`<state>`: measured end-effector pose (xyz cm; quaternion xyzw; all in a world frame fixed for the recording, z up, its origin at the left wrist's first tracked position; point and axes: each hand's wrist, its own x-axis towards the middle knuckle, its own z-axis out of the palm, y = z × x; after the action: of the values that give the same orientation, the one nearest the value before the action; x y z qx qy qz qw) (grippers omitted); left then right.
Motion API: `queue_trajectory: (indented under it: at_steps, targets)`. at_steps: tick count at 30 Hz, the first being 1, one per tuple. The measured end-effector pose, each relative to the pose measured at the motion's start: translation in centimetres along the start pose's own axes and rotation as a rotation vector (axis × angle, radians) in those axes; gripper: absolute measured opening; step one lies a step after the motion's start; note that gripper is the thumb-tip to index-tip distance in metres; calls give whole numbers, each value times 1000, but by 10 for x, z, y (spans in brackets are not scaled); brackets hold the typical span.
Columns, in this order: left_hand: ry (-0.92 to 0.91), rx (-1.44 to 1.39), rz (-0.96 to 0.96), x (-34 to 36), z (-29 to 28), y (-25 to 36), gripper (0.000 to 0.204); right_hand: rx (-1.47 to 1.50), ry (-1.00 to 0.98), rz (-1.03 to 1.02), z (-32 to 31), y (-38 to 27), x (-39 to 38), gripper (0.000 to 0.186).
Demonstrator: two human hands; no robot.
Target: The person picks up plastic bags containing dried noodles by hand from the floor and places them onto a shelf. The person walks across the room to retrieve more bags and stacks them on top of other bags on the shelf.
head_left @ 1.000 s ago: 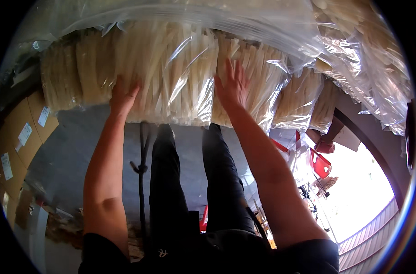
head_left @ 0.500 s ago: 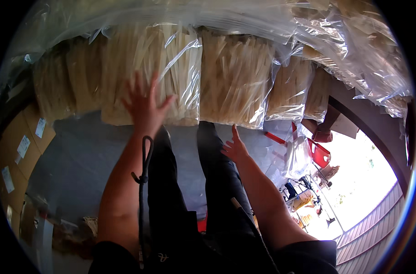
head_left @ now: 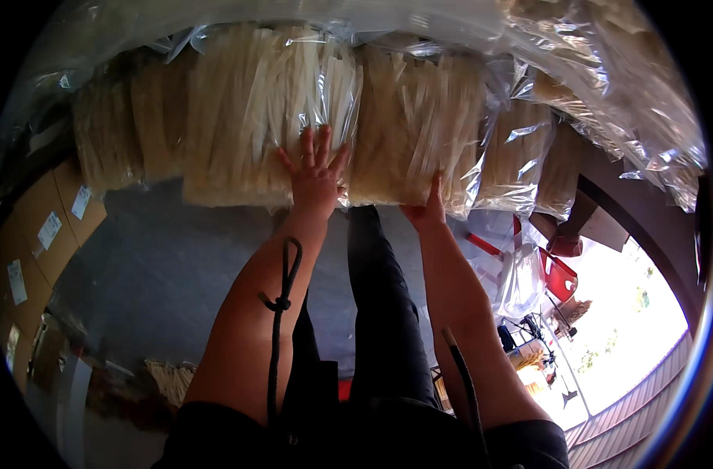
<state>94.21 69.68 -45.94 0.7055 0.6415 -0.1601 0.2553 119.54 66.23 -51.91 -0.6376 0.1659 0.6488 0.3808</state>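
Clear plastic bags of pale yellowish flat strips stand in a row across the upper view. My left hand [head_left: 316, 178] is open, fingers spread upward against the front of a wide bag of pale strips [head_left: 255, 117], near its lower right corner. At the bottom edge of the neighbouring bag of pale strips [head_left: 411, 117] is my right hand [head_left: 428, 209]. Its thumb lies up the bag's front while the other fingers pass under the lower edge, mostly hidden. Both bags are still within the row.
More bags [head_left: 102, 141] continue the row on the left, and another bag [head_left: 513, 148] on the right. Loose plastic sheeting [head_left: 607, 102] hangs above. Cardboard boxes [head_left: 51, 227] line the left side. Grey floor [head_left: 177, 266] lies below; a red object [head_left: 558, 275] stands at the right.
Both hands have moved right and reached the bags. My left hand went from spread in front of the bag to resting on it; my right hand rose to the neighbouring bag's lower edge.
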Motion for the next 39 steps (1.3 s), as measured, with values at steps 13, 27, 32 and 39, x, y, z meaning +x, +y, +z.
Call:
queue_trajectory:
  at_steps: [13,27,32,39]
  targets:
    - [-30,-495,-434,-279,17,-161,37,-1689,109,-2,-144,41,-303,80]
    - [-15,-1126,-1289,-805,144,-57,26,-2425,-642,-470,-62,30,-285,41]
    - [175,-1574,-1258,-782,168,-6,26,-2018,-355,-814,-69,14,-279,22]
    - [432,-1946,-1218,-814,215,-24,28,-2828,-728,-1203,-25,129,-349,19]
